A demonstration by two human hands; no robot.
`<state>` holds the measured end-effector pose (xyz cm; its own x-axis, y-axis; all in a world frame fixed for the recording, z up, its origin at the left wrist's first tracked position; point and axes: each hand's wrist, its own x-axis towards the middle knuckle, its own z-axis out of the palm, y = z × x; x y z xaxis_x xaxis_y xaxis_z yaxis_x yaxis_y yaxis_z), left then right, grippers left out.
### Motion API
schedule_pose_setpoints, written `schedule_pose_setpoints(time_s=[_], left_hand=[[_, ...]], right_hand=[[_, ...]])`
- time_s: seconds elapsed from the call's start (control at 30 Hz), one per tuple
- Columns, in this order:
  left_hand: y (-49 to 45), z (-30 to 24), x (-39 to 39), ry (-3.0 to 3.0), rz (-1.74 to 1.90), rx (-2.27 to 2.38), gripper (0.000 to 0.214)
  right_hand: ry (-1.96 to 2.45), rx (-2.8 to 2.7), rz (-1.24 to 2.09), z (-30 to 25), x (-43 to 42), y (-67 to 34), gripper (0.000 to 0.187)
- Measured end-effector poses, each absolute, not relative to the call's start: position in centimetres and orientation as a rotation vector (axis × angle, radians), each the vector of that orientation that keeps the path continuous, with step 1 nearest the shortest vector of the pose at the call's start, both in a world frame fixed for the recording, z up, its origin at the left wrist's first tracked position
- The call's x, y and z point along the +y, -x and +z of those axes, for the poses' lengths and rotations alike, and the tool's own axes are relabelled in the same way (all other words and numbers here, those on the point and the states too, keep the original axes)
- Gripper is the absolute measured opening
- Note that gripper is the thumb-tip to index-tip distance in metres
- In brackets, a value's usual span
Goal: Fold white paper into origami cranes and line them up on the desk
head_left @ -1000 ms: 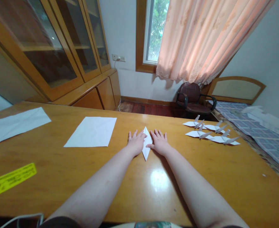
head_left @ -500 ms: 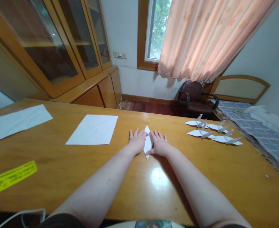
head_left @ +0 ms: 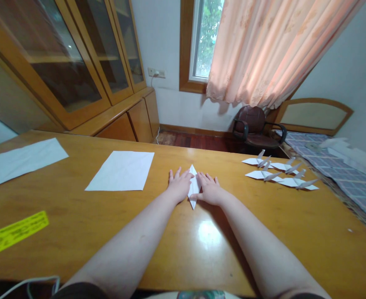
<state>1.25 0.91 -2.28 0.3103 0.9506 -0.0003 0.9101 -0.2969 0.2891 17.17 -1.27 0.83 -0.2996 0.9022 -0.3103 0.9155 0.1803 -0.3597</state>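
A narrow diamond of folded white paper [head_left: 194,187] lies on the wooden desk, its long axis pointing away from me. My left hand [head_left: 179,187] rests flat against its left side, with the fingers spread. My right hand [head_left: 210,190] presses on its right side, and the thumb lies over the paper. Together the hands cover the diamond's middle, leaving its two points showing.
Two flat white sheets [head_left: 119,171] [head_left: 22,162] lie to the left on the wooden desk [head_left: 264,224], near a yellow printed strip [head_left: 13,234]. Several paper cranes [head_left: 279,174] stand to the right. Beyond the desk are a cabinet [head_left: 139,118], a chair [head_left: 254,131] and a bed [head_left: 335,166].
The paper diamond looks narrower than a second ago, with my hands closer around its sides. The view has shifted slightly.
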Motion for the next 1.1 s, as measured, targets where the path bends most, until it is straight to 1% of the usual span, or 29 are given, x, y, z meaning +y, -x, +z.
schedule_pose_setpoints(time_s=[0.1,0.2,0.27,0.33,0.47,0.6,0.73,0.9,1.1], left_hand=[[-1.3,-2.3,0.9,-2.307,0.248,1.789,0.043],[-1.2,-2.3,1.1,-2.231,0.28,1.888,0.054],[-1.1,-2.2,1.3,-2.178,0.306,1.929,0.059],[-1.1,-2.2,1.5,-2.151,0.317,1.931,0.06],[-1.1,-1.9,1.7,-2.153,0.327,1.926,0.057],[-1.0,-1.7,2.0,-2.161,0.377,1.872,0.051],[-0.9,-1.4,2.1,-2.119,0.483,1.814,0.04],[-0.9,-1.0,1.9,-2.062,0.624,1.866,0.016],[-0.8,-0.9,1.9,-2.009,0.749,1.724,0.011]], right_hand=[[-1.875,2.406,-0.72,0.7,-1.4,-16.6,0.111],[-1.858,2.424,-0.675,0.5,-1.5,-16.2,0.117],[-1.837,2.455,-0.637,0.4,-1.6,-16.3,0.117],[-1.813,2.503,-0.576,0.2,-1.5,-16.5,0.11],[-1.806,2.62,-0.458,-0.2,-1.1,-17.1,0.087],[-1.887,2.694,-0.437,-0.4,-0.6,-17.4,0.077],[-1.919,2.777,-0.473,-0.4,-0.4,-17.4,0.068],[-2.001,2.833,-0.551,-0.6,-0.1,-17.5,0.05],[-2.213,2.848,-0.712,-1.0,0.5,-17.8,0.021]])
